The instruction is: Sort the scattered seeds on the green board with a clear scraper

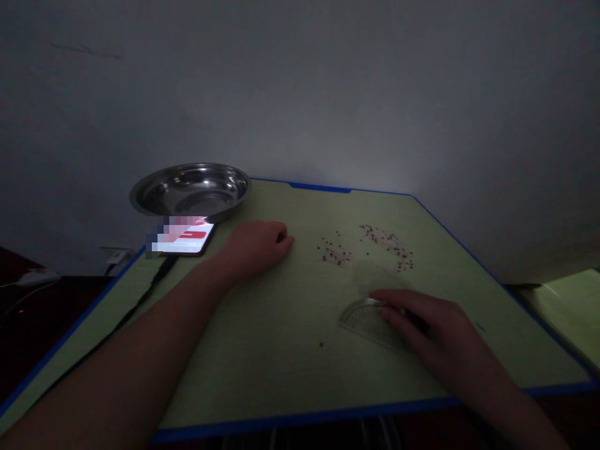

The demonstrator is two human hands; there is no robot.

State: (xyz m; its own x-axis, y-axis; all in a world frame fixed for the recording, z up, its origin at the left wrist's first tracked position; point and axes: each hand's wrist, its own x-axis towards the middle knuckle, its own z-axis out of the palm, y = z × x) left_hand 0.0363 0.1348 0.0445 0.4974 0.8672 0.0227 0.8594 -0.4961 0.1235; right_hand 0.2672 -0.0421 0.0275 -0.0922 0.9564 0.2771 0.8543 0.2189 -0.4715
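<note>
My right hand (422, 322) pinches a clear plastic protractor (363, 319) by its curved edge, low over the near right part of the table. My left hand (260, 247) rests on the table in a loose fist, and whatever its fingers may hold is hidden. Between and beyond the hands lie two patches of pale grains mixed with small dark beans: a smaller patch (336, 254) and a longer patch (388, 245) to its right. One dark bean (321, 344) sits alone left of the protractor.
A shiny steel basin (192, 190) stands at the table's back left. In front of it lies a lit phone (187, 240) with a dark cable (140, 299) running toward me. The pale green table (262, 375) has a blue edge and meets a grey wall (319, 94).
</note>
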